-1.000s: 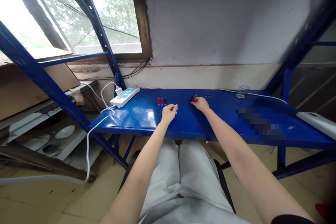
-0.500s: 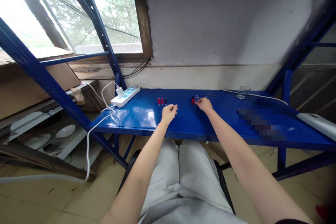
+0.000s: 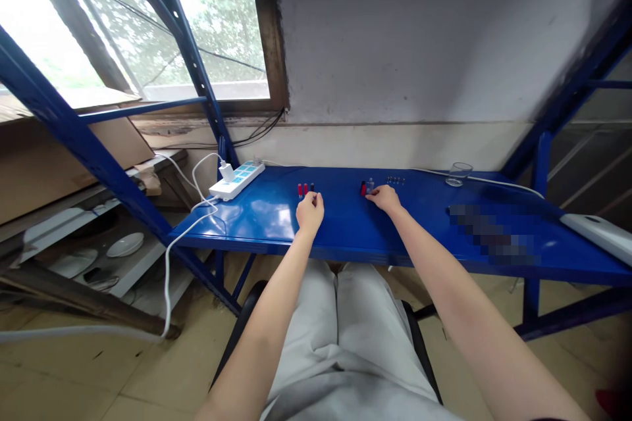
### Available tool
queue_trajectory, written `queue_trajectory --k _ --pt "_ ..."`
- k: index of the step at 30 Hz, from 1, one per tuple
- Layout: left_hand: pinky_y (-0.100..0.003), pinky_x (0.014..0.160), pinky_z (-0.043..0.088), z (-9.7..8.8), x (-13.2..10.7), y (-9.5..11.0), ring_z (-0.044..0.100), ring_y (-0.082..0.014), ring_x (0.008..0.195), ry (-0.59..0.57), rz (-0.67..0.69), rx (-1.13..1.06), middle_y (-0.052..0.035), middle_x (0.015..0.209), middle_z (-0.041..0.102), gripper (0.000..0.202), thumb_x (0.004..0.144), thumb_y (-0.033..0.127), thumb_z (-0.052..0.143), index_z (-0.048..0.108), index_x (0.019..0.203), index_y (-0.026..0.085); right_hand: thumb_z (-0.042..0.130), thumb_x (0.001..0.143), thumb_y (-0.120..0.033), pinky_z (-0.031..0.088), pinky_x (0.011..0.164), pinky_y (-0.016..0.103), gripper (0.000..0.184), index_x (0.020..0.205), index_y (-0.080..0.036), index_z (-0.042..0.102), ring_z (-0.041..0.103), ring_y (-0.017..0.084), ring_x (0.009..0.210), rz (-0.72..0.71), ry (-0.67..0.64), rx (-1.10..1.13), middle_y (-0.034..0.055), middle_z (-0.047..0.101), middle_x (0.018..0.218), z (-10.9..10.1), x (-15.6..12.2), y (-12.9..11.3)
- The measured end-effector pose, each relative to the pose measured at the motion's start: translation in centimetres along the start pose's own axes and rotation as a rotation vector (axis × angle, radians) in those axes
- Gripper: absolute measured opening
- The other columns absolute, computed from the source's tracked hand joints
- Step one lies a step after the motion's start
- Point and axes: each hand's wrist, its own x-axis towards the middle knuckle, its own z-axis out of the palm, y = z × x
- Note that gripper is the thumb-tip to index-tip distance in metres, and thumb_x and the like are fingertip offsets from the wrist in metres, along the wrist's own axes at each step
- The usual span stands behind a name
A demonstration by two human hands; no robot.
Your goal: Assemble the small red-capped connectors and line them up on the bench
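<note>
My left hand [image 3: 310,212] is closed in a pinch just in front of a short row of small tubes. Two red-topped tubes [image 3: 302,190] and a black-topped one [image 3: 312,187] stand there, the black one partly hidden behind my fingers. Whatever the pinch may hold is too small to make out. To the right, my right hand [image 3: 385,198] has thumb and forefinger pressed together on the tabletop. Beside its fingertips are small red and black pieces [image 3: 363,188] and a small clear piece [image 3: 371,183]. Its fingers hide what they grip, if anything.
Several tiny clear pieces [image 3: 395,180] lie in a row behind my right hand. A glass [image 3: 458,174] stands at the back right of the blue table [image 3: 345,237]. At the left end lies a white power strip [image 3: 237,181] with a plug and cable. A blurred-out dark object [image 3: 494,235] lies at right.
My left hand has moved a little left and away from me, to the row of tubes. My right hand has shifted slightly left and nearer me, uncovering more of the clear piece.
</note>
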Motion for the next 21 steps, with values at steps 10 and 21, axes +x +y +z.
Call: queue_trajectory --k 10,21 --pt "-0.034 0.074 0.043 -1.3 0.8 -0.1 0.060 -0.0287 0.088 -0.253 0.098 0.414 -0.0189 0.091 0.063 0.058 0.085 0.024 0.036 0.020 0.139 0.012 0.050 0.080 -0.031 0.044 0.067 0.027 0.021 0.081 -0.017 0.066 0.062 0.020 0.079 -0.054 0.143 0.136 0.0091 0.067 0.085 -2.0 -3.2 -1.4" --pt "-0.035 0.077 0.044 0.6 3.4 -0.1 0.062 -0.0271 0.088 -0.267 0.041 0.521 -0.0202 0.088 0.063 0.060 0.085 0.020 0.035 0.016 0.140 0.008 0.034 0.087 -0.041 0.043 0.072 0.026 0.036 0.097 -0.017 0.060 0.059 0.017 0.077 -0.380 0.333 0.428 0.0084 0.065 0.085 1.2 -6.8 -5.5"
